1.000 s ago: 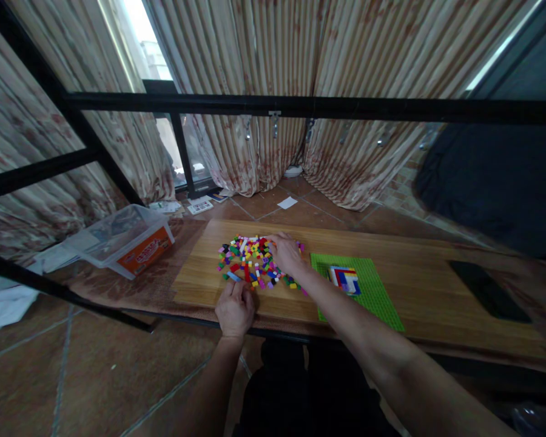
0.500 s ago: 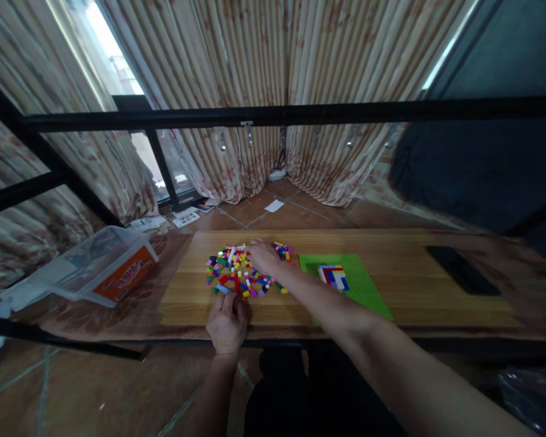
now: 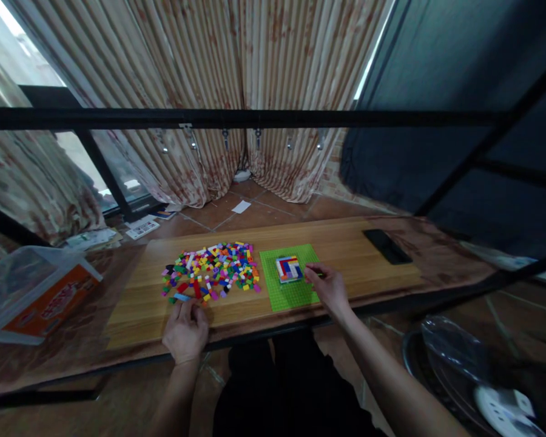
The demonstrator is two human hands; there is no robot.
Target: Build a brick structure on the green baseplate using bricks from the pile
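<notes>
My right hand [image 3: 328,287] hovers at the right edge of a green studded baseplate [image 3: 271,296], its thumb and fingers pinched together. Whatever is in that pinch is too small to make out. Just left of the fingertips, a small block of toy bricks [image 3: 289,269] in white, red, blue and yellow sits on the plate. My left hand [image 3: 186,331] rests at the near side of a spread of loose coloured bricks [image 3: 218,264]. Its fingers are curled down by a light blue brick [image 3: 182,297], and any piece under them is hidden.
All this lies on a long wooden board [image 3: 131,303]. A black phone [image 3: 386,246] is at its right end. To the left stands a clear plastic box [image 3: 68,261] with an orange label. A black metal bar [image 3: 273,118] crosses in front of the curtains.
My right hand has left the loose bricks and moved right to the baseplate, its fingers now pinched. My left hand stays by the near bricks. The view has turned to the right.
</notes>
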